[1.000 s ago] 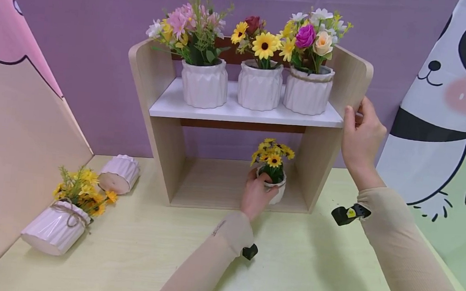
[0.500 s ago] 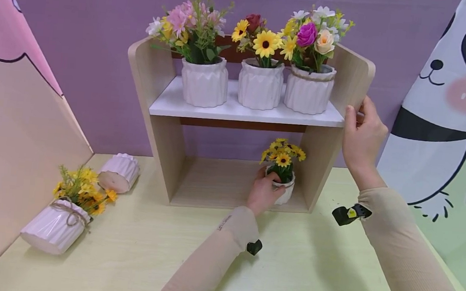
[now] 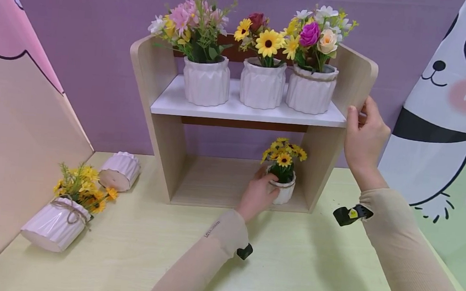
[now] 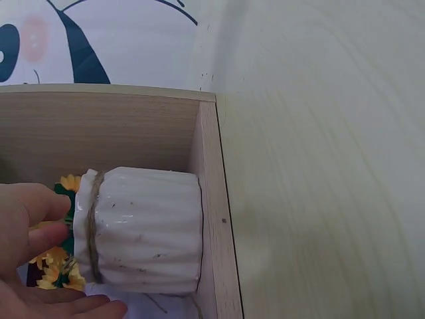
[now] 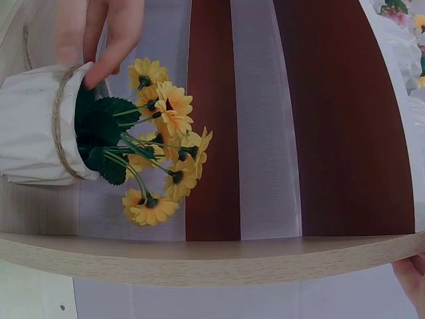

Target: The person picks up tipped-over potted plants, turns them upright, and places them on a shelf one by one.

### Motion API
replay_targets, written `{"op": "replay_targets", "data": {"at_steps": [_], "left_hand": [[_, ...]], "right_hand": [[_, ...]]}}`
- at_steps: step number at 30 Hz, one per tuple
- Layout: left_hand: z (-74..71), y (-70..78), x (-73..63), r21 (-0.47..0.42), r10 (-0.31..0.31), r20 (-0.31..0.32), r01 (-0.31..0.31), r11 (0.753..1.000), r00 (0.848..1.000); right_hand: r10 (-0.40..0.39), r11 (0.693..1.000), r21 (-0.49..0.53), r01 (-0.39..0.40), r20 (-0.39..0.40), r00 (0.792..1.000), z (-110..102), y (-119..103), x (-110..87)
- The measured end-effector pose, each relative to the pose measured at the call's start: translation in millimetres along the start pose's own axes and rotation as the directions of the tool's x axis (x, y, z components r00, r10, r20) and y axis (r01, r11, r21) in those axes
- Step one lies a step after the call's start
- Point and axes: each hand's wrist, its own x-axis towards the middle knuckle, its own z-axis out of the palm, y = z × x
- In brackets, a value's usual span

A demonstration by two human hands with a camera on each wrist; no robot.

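A small white pot (image 3: 283,194) of yellow flowers, with twine round its rim, stands upright at the right of the lower compartment of a wooden shelf (image 3: 236,113). My left hand (image 3: 257,194) is at the pot's left side with loosened fingers. In the left wrist view, the fingertips (image 4: 56,203) lie by the rim of the white pot (image 4: 146,229), not wrapped round it. In the right wrist view, a finger overlaps the rim near the leaves. My right hand (image 3: 366,138) grips the front edge of the shelf's right side panel (image 3: 352,82).
On the upper board stand three white pots: pink flowers (image 3: 206,83), a sunflower with a red rose (image 3: 262,85), and mixed roses (image 3: 311,92). At left on the table (image 3: 124,247) lie a tipped pot with yellow flowers (image 3: 57,225) and another tipped white pot (image 3: 120,171).
The flower pot has moved right along the lower compartment. My left hand went with it, then drew back slightly left as its fingers loosened. My right hand stays on the panel.
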Motion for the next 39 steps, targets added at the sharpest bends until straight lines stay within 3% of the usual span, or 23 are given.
{"op": "replay_targets", "data": {"at_steps": [6,10,21,27,39], "left_hand": [[-11.5,-1.9,-12.1,-0.006,-0.013,0.014,0.013,1.0,1.0],[-17.7,-6.6,-20.1,-0.002,0.011,0.0,-0.011,1.0,1.0],[-38.3,-16.9,-39.9,0.015,0.031,-0.132,-0.029,0.999,0.991],[-50.8,-18.5,-53.6,0.006,-0.017,-0.149,0.018,1.0,0.989],[-74.1,-36.0,-76.3,-0.006,-0.093,-0.202,0.094,0.996,0.975]], "right_hand": [[0.014,1.0,-0.009,-0.014,0.013,1.0,-0.3,-0.8,-0.5],[0.009,1.0,-0.008,-0.009,0.011,1.0,0.3,-1.1,0.4],[0.011,1.0,-0.01,-0.011,0.004,1.0,-0.9,-3.2,1.4],[0.008,1.0,-0.006,-0.008,0.016,1.0,-0.4,-2.6,0.5],[0.014,1.0,-0.008,-0.014,0.011,1.0,-1.7,-1.6,0.7]]}}
